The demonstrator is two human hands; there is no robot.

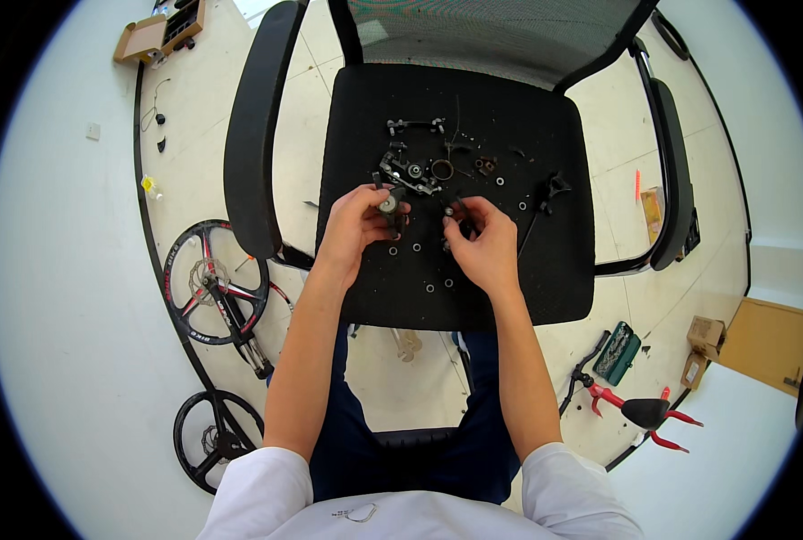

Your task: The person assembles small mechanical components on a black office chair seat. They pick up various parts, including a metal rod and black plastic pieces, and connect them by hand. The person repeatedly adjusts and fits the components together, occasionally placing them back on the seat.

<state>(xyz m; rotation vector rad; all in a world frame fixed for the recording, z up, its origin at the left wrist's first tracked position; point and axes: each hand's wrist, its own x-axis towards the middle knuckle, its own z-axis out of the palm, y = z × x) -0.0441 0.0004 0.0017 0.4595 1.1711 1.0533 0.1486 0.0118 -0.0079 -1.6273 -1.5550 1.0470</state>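
The left hand (355, 216) grasps a dark mechanical part (389, 203) with a round metal face; the right hand (491, 238) pinches a partly hidden dark piece (449, 212) just beside it. A firm left hold and light right pinch should serve best. Loose rings (417, 247) lie just nearer the body, easily knocked; beyond the grip, metal parts (410, 169) crowd the seat (374, 297).

Left grip (363, 222) holds a metal part (389, 204) — right grip (484, 243), a dark piece (450, 213) — over a black chair seat (379, 292) strewn with rings (417, 250).
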